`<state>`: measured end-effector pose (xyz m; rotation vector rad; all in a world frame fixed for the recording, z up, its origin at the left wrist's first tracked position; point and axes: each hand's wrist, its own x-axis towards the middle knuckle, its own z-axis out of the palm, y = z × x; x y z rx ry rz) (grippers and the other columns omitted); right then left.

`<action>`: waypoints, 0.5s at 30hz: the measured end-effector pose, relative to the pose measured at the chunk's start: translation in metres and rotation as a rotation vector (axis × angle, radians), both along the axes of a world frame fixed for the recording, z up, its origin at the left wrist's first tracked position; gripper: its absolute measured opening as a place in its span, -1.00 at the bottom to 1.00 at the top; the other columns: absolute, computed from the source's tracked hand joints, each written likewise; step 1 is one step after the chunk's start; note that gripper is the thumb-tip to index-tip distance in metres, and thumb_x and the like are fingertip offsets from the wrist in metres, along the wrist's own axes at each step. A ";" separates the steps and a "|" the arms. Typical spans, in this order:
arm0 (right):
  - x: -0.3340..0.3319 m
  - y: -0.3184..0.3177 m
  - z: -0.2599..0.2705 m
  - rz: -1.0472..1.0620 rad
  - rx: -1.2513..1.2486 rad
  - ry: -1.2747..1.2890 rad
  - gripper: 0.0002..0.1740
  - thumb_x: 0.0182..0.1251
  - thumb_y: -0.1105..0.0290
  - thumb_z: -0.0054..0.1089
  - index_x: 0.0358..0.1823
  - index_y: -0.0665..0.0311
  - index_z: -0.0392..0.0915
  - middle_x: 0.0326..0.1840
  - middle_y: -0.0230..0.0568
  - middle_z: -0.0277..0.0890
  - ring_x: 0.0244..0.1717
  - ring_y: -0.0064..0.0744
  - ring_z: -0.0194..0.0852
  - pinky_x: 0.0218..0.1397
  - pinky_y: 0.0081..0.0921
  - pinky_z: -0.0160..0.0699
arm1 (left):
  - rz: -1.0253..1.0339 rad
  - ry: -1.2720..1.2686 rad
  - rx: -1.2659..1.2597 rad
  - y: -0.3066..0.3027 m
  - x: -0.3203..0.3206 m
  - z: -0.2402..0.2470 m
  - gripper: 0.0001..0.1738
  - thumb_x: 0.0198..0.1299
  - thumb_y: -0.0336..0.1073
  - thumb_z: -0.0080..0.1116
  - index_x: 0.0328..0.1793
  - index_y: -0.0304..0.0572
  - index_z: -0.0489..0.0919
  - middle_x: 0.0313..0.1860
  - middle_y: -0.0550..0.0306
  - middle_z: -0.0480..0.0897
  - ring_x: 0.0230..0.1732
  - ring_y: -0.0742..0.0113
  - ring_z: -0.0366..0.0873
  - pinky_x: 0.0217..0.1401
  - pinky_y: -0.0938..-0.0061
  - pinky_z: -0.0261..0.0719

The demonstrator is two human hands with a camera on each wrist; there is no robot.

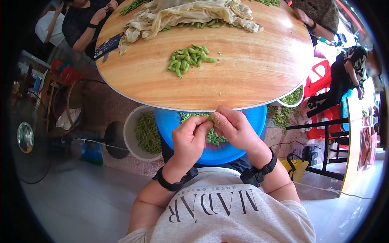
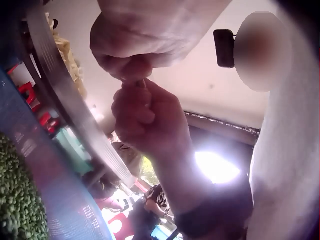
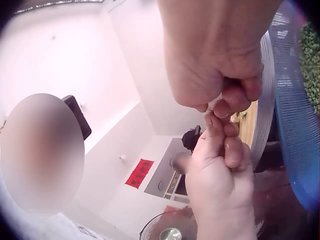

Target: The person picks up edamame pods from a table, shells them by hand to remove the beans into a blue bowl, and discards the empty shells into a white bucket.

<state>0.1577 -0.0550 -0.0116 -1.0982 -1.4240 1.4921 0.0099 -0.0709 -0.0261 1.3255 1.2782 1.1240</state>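
My left hand and right hand meet in front of the table edge, curled fingertips together. Between them they pinch a green soybean pod, mostly hidden by the fingers. Beneath the hands is a blue mesh basket holding shelled green beans. Both wrist views show the hands joined at thumbs and forefingers, the left hand uppermost in one and the right hand in the other. A small heap of whole pods lies on the round wooden table.
A white tub of pods stands left of the basket, another tub at right by pods scattered on the floor. A crumpled cloth lies over more pods on the table. People stand or sit around the table; red stools are at right.
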 end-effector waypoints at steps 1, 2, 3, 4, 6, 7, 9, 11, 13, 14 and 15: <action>0.001 0.000 0.000 0.000 -0.002 0.001 -0.69 0.40 0.29 -0.09 -0.47 0.33 0.38 -0.69 -0.45 0.24 -0.62 -0.69 0.13 -0.59 -0.65 0.16 | 0.020 0.051 0.089 -0.001 0.001 -0.002 -0.92 0.10 -0.48 0.17 -0.27 -0.32 0.55 -0.52 0.07 0.59 -0.54 0.43 0.50 -0.49 0.56 0.44; 0.001 0.000 -0.001 -0.003 -0.003 0.001 -0.68 0.40 0.29 -0.09 -0.48 0.33 0.38 -0.69 -0.45 0.24 -0.62 -0.69 0.13 -0.59 -0.65 0.16 | 0.038 0.101 0.178 -0.003 0.003 -0.006 -0.93 0.11 -0.48 0.16 -0.27 -0.32 0.55 -0.52 0.09 0.59 -0.53 0.47 0.49 -0.50 0.58 0.43; 0.000 -0.001 -0.001 -0.004 -0.012 0.008 -0.69 0.40 0.29 -0.09 -0.48 0.34 0.37 -0.69 -0.43 0.24 -0.62 -0.68 0.14 -0.59 -0.63 0.17 | 0.057 0.150 0.267 -0.003 0.004 -0.009 -0.93 0.13 -0.48 0.15 -0.27 -0.33 0.55 -0.52 0.12 0.59 -0.52 0.52 0.48 -0.50 0.59 0.42; 0.000 -0.001 -0.002 -0.007 -0.021 0.015 -0.69 0.39 0.30 -0.08 -0.48 0.35 0.36 -0.69 -0.40 0.24 -0.63 -0.66 0.14 -0.59 -0.62 0.18 | 0.059 0.113 0.231 -0.004 0.004 -0.010 -0.94 0.15 -0.47 0.13 -0.28 -0.32 0.55 -0.53 0.15 0.57 -0.54 0.53 0.46 -0.51 0.61 0.40; -0.001 -0.002 -0.004 -0.027 0.035 -0.027 -0.71 0.38 0.32 -0.06 -0.48 0.36 0.35 -0.68 -0.35 0.25 -0.63 -0.62 0.16 -0.58 -0.59 0.19 | 0.060 0.038 0.159 -0.003 0.004 -0.010 -0.93 0.19 -0.44 0.10 -0.29 -0.31 0.54 -0.56 0.21 0.54 -0.56 0.56 0.42 -0.54 0.63 0.35; -0.002 -0.003 -0.006 -0.042 0.098 -0.077 -0.72 0.37 0.34 -0.05 -0.48 0.37 0.35 -0.68 -0.32 0.25 -0.63 -0.60 0.17 -0.57 -0.57 0.20 | 0.045 -0.037 0.117 -0.002 0.005 -0.011 -0.90 0.22 -0.40 0.06 -0.30 -0.29 0.52 -0.59 0.27 0.48 -0.61 0.60 0.34 -0.60 0.67 0.28; -0.004 -0.005 -0.009 -0.042 0.235 -0.141 -0.73 0.36 0.35 -0.03 -0.47 0.38 0.35 -0.67 -0.26 0.25 -0.63 -0.55 0.19 -0.56 -0.54 0.21 | 0.016 -0.186 0.029 0.001 0.005 -0.012 -0.83 0.29 -0.34 -0.03 -0.33 -0.25 0.49 -0.67 0.38 0.37 -0.71 0.68 0.19 -0.70 0.74 0.13; -0.003 -0.006 -0.010 -0.022 0.393 -0.169 -0.74 0.35 0.37 -0.02 -0.47 0.39 0.35 -0.67 -0.21 0.25 -0.62 -0.51 0.20 -0.55 -0.50 0.23 | 0.011 -0.314 -0.165 0.004 0.002 -0.003 -0.82 0.29 -0.33 -0.03 -0.34 -0.24 0.48 -0.67 0.36 0.37 -0.73 0.67 0.18 -0.72 0.74 0.11; -0.002 -0.007 -0.009 0.011 0.359 -0.188 -0.76 0.34 0.37 0.00 -0.44 0.39 0.38 -0.66 -0.26 0.26 -0.60 -0.53 0.21 -0.53 -0.50 0.26 | -0.041 -0.439 -0.336 0.006 -0.005 0.000 -0.83 0.29 -0.33 -0.02 -0.34 -0.23 0.48 -0.67 0.33 0.39 -0.75 0.65 0.20 -0.72 0.74 0.13; 0.000 -0.006 -0.008 0.028 0.344 -0.198 -0.77 0.33 0.36 0.01 -0.42 0.39 0.39 -0.66 -0.29 0.26 -0.59 -0.54 0.22 -0.52 -0.50 0.27 | -0.092 -0.501 -0.401 0.009 -0.011 0.000 -0.83 0.28 -0.33 -0.02 -0.34 -0.24 0.49 -0.65 0.30 0.41 -0.75 0.63 0.23 -0.72 0.74 0.15; 0.003 -0.005 -0.009 0.047 0.198 -0.124 -0.78 0.32 0.36 0.03 -0.40 0.39 0.41 -0.65 -0.31 0.27 -0.58 -0.55 0.22 -0.50 -0.50 0.29 | -0.144 -0.563 -0.465 0.010 -0.014 -0.001 -0.84 0.27 -0.34 -0.01 -0.33 -0.24 0.49 -0.64 0.28 0.44 -0.75 0.62 0.26 -0.72 0.75 0.17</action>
